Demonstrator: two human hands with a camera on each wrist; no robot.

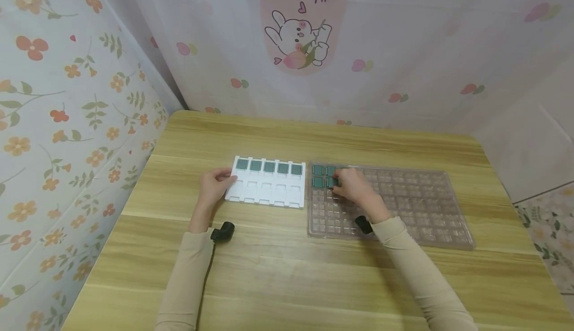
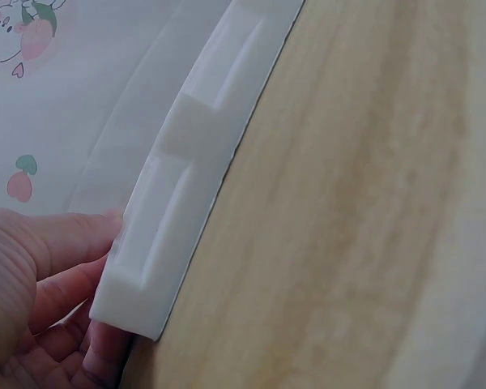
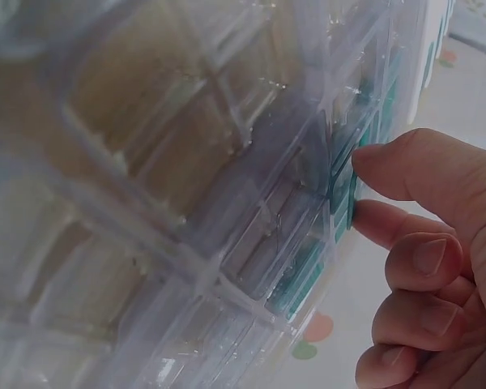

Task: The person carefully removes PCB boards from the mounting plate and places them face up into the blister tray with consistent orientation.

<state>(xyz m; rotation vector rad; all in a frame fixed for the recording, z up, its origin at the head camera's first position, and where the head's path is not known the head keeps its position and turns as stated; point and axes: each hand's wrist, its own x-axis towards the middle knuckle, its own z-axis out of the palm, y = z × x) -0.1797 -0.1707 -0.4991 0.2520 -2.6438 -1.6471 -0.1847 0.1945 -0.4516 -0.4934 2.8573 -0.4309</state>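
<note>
My left hand point(image 1: 214, 186) grips the left edge of a white plastic tray point(image 1: 263, 194), thumb over the rim in the left wrist view. Along the tray's back row lie several green square chips point(image 1: 269, 167), while its front row of pockets holds none. My right hand point(image 1: 357, 190) is over the left part of a clear plastic blister tray point(image 1: 417, 204). Its thumb and index finger pinch a thin green square chip point(image 3: 342, 186) at a compartment, as the right wrist view shows. More green chips point(image 1: 318, 171) sit in the clear tray's back-left compartments; some are partly hidden by the hand.
Both trays lie side by side on a wood-grain table point(image 1: 269, 271), with a narrow gap between them. A printed curtain point(image 1: 215, 47) hangs behind the table, and floral cloth point(image 1: 67, 146) covers the left side. Black wrist mounts point(image 1: 222, 232) stick out from the sleeves.
</note>
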